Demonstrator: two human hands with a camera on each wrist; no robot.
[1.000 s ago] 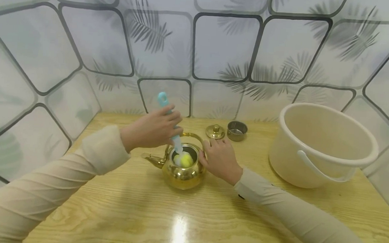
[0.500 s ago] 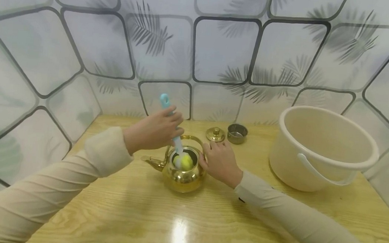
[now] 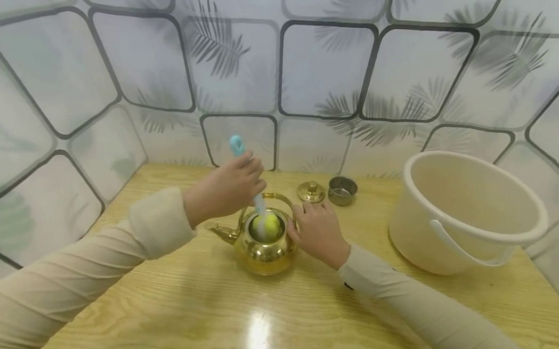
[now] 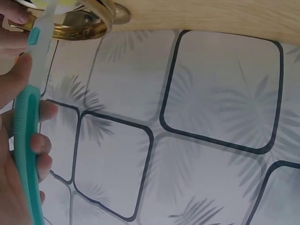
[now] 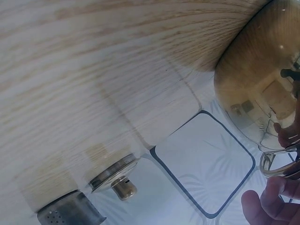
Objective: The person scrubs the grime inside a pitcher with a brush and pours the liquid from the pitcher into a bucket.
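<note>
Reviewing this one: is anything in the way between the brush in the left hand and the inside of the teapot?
Nothing visible is. The left hand grips the blue-handled brush, whose yellow head is in the uncovered gold teapot. The lid and metal strainer stand aside on the table.

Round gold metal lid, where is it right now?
In the head view, the round gold metal lid lies on the pale wooden table, beyond and right of the gold metal kettle, just left of the perforated silver metal cup.
</note>
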